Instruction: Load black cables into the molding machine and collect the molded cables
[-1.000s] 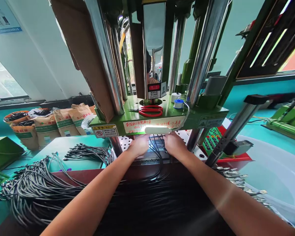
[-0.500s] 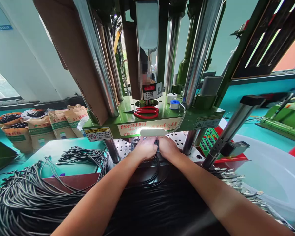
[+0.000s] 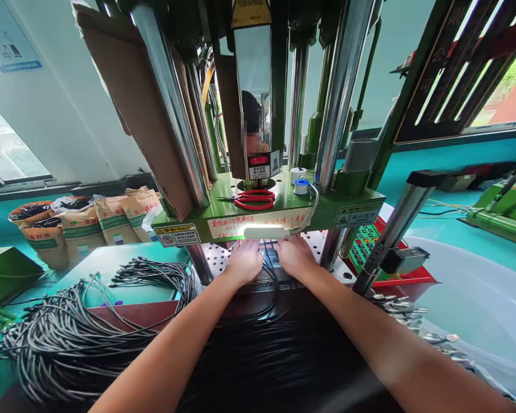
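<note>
Both my hands reach under the green press plate [image 3: 223, 215] of a vertical moulding machine. My left hand [image 3: 244, 261] and my right hand [image 3: 294, 256] rest side by side on the lower mould [image 3: 270, 275], with several black cables [image 3: 272, 287] running between them and back toward me. The fingertips are tucked beneath the lit plate edge, so I cannot make out whether they pinch the cables. A white light strip [image 3: 264, 232] glows just above the knuckles.
A big heap of black cables [image 3: 69, 332] lies on the teal table at left. Red scissors [image 3: 251, 199] and a blue spool [image 3: 301, 185] sit on the green plate. Chrome columns [image 3: 172, 109] rise around it. Brown sacks [image 3: 107, 218] stand at back left, a white tub [image 3: 477, 298] at right.
My hands, pressed together half a second ago, have spread slightly apart on the mould, with the cables showing between them again. The view has shifted a little.
</note>
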`<state>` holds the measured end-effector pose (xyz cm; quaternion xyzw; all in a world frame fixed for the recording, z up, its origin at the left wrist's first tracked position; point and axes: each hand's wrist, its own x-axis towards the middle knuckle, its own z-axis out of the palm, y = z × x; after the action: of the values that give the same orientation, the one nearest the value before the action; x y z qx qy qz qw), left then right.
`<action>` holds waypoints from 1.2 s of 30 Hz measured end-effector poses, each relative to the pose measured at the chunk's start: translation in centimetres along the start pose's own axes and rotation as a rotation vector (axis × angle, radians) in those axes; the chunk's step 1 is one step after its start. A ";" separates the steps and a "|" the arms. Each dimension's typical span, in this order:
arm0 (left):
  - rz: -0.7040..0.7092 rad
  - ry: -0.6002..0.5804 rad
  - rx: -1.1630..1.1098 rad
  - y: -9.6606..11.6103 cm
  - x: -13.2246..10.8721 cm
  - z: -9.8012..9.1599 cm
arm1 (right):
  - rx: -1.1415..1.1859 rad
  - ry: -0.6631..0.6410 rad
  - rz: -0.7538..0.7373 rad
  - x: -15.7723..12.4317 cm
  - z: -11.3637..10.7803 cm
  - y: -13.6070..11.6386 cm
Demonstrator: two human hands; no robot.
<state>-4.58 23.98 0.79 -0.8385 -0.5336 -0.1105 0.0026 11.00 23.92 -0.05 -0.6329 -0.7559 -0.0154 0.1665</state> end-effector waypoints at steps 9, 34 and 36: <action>-0.067 0.042 0.077 -0.5 -2.1 1.2 | -0.004 0.061 -0.137 -1.1 1.5 -1.6; -0.267 -0.005 0.000 1.3 0.6 -0.2 | 0.204 -0.031 -0.101 0.9 -0.9 -2.2; -0.231 0.052 0.008 1.7 -0.7 -1.3 | 0.321 0.005 -0.051 1.1 -2.0 -3.0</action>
<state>-3.57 22.50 2.07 -0.7681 -0.6270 -0.1297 0.0069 8.38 23.92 2.74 -0.5785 -0.7642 0.0997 0.2671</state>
